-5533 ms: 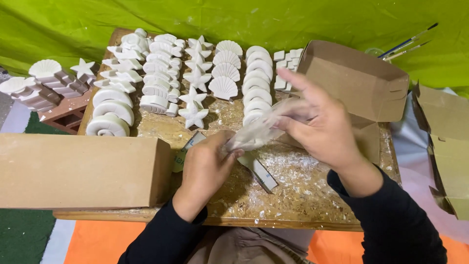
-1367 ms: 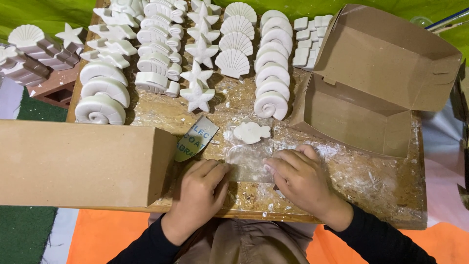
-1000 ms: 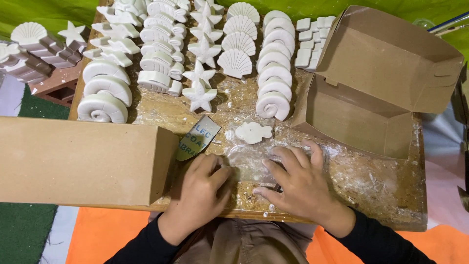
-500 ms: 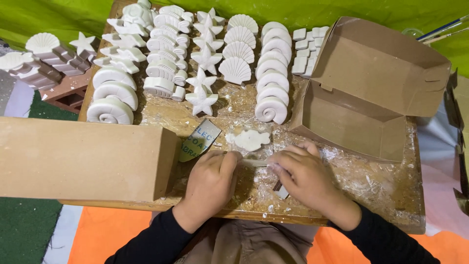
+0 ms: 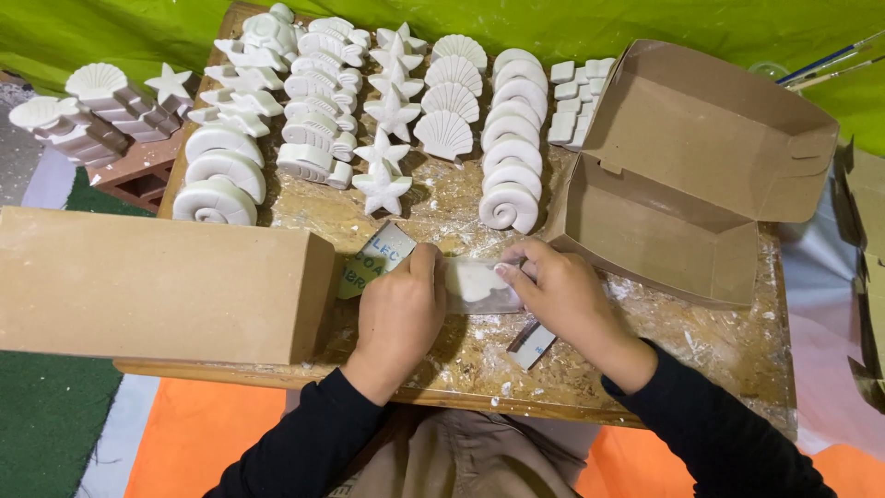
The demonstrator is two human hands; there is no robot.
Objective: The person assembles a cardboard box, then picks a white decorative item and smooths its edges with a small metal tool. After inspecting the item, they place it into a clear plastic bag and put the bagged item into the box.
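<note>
Small white plaster piece (image 5: 475, 281) in clear plastic wrap (image 5: 493, 297), flat on counter (image 5: 645, 332) at centre, near edge. Left hand (image 5: 398, 314) at its 9 o'clock, thumb pressing the wrap; right hand (image 5: 562, 295) at 3 o'clock, fingertips (image 5: 504, 271) pinching the wrap edge, both grips closed on the film. Judged: piece light, stiff, brittle, chips easily; film thin and slippery, so hold by the edges. Open cardboard box (image 5: 682, 184) at 2 o'clock, rows of white shell casts (image 5: 512, 138) at 12, long closed box (image 5: 157, 281) at 9.
</note>
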